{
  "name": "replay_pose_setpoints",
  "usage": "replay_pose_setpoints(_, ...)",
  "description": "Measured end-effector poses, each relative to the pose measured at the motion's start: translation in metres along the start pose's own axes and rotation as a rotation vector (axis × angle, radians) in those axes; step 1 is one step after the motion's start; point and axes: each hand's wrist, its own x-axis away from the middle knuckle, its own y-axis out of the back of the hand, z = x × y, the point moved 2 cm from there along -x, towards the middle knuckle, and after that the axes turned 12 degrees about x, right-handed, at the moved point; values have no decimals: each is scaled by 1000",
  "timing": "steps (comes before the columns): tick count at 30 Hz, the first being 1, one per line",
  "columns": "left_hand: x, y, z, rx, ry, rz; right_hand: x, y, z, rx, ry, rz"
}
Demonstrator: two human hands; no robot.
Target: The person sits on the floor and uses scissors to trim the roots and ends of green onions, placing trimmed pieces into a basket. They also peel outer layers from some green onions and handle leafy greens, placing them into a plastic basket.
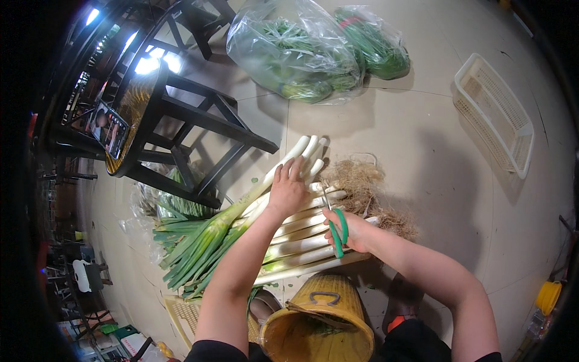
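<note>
Large green onions (301,242) with white stalks, green leaves and brown roots (357,181) lie in a pile on the floor before me. My left hand (288,188) rests palm down over the white stalks near their upper ends; whether its fingers grip one is hidden. In my right hand (350,231) is a pair of scissors (338,231) with green handles, the blades pointing up at the root end of a stalk. Several stalks at the top of the pile end without visible roots. Below the pile, a yellow plastic bucket (332,289) is tipped towards me between my legs.
A dark wooden stool (199,117) stands at left, a phone (110,129) on its seat. Clear plastic bags of green vegetables (298,59) lie at the top. A white plastic basket (495,117) sits at right, and a cream basket (183,314) is partly behind my left arm.
</note>
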Motion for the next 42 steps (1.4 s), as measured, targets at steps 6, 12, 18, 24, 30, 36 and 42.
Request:
replay_pose_setpoints(6,3,4,-1,22,-12,27,-13,-9,4,-37,2,-61)
replay_pose_setpoints(12,4,6,-3,-4,-39,-40,-18,-9,11,-56,22,-91)
replay_pose_setpoints(18,6,2,2,55,-69,-65,-19,-2,11,19,184,-110)
replay_pose_setpoints(24,5,-1,-1,34,-85,-159,-37,-1,6,384,200,-359)
replay_pose_setpoints(30,6,0,1,37,-54,-90,-31,24,11,576,236,-518)
replay_pose_setpoints(36,-1,-24,2,-180,-102,-169,2,45,7,181,198,-364)
replay_pose_setpoints(42,-17,-36,-11,139,-90,-28,12,62,13,180,132,-161)
